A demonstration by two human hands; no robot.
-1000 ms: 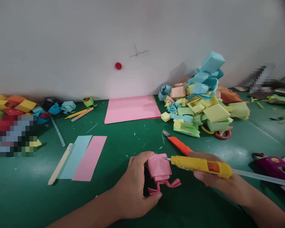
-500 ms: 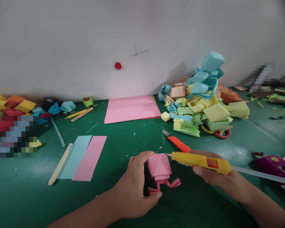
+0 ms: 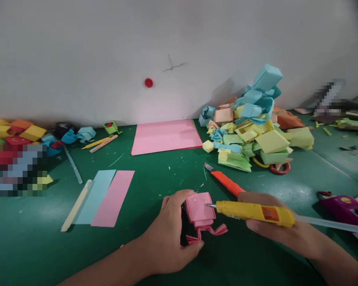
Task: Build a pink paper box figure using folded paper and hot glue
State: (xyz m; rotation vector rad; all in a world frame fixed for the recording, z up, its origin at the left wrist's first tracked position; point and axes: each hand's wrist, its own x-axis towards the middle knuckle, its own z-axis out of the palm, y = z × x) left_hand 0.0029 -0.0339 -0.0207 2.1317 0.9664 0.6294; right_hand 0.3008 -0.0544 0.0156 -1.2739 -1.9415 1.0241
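A small pink folded-paper box figure (image 3: 200, 209) with thin pleated paper strips at its lower end is held in my left hand (image 3: 174, 234), fingers curled around its left side. My right hand (image 3: 271, 222) is closed around a yellow glue gun (image 3: 244, 210), whose clear glue stick (image 3: 331, 224) sticks out at the back. The metal nozzle is at the upper face of the pink box, near its middle; whether it touches cannot be made out. Small glue dots show along the box's top edge. Just beyond my right hand lies an orange utility knife (image 3: 225, 182).
A pink paper stack (image 3: 167, 137) lies against the wall. Right of it rises a heap of folded paper pieces (image 3: 256, 127). Blue (image 3: 94, 198) and pink strips (image 3: 115, 198) lie left, beside a pale stick (image 3: 76, 205). A purple tool (image 3: 343, 210) sits far right.
The glue gun has shifted down, its nozzle going from the box's top right corner to the middle of its face. Another glue dot now shows near that corner. My left hand stays put.
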